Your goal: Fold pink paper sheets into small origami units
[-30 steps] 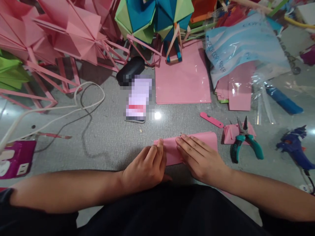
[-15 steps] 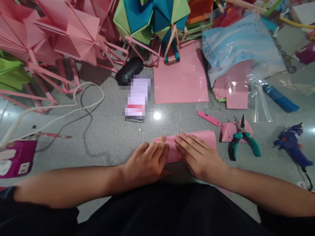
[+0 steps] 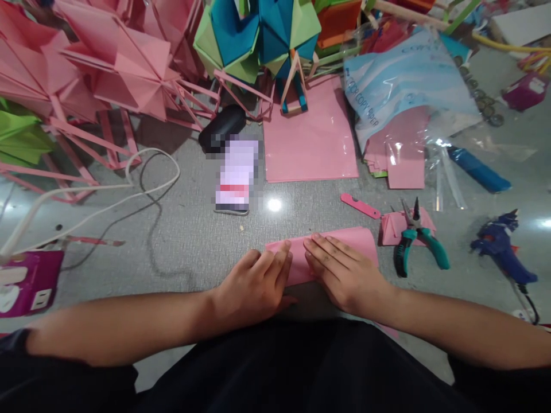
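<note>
While I am looking down at the grey floor, both hands are working one piece of paper.
Paper: a folded pink sheet is lying flat on the floor, right in front of me.
Left hand: my left hand is pressing open-palmed on the sheet's left end, fingers together, gripping nothing.
Right hand: my right hand is lying flat and spread across the sheet's middle, holding it down.
Progress: I am judging the sheet doubled over and the crease being flattened; it is looking far from the finished pink stars beyond the sheet.
Nearby: pliers are sitting just right of the sheet, a pink paper stack beyond it.
</note>
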`<state>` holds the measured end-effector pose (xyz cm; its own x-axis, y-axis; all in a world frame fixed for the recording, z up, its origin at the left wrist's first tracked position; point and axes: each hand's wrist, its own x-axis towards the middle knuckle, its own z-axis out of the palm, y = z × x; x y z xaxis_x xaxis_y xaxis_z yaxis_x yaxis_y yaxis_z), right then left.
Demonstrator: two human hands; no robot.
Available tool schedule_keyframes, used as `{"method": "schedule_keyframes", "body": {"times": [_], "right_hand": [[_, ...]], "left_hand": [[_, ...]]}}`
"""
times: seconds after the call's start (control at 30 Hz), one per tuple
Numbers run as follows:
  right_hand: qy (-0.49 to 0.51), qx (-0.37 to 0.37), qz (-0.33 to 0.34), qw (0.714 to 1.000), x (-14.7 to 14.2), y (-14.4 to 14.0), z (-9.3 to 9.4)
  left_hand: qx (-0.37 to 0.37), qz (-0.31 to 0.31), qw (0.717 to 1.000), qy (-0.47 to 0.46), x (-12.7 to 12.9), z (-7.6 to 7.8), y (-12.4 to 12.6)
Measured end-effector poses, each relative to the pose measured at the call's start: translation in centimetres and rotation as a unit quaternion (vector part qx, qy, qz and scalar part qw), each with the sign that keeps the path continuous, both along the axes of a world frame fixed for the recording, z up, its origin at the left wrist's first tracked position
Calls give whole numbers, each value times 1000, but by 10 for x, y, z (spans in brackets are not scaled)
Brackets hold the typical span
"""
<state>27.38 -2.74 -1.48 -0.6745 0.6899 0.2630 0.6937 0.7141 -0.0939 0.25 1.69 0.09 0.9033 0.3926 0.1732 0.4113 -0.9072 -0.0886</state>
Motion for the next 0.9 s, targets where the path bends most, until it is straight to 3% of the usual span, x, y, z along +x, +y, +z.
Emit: {"method": "schedule_keyframes", "body": {"times": [0.57, 0.9], "right_hand": [[9, 32, -3, 999, 0, -3, 1], [-11, 45, -8, 999, -1, -3, 2]], "left_hand": [[6, -14, 999, -47, 0, 0, 0], [79, -3, 996, -48, -1, 6, 8]]}}
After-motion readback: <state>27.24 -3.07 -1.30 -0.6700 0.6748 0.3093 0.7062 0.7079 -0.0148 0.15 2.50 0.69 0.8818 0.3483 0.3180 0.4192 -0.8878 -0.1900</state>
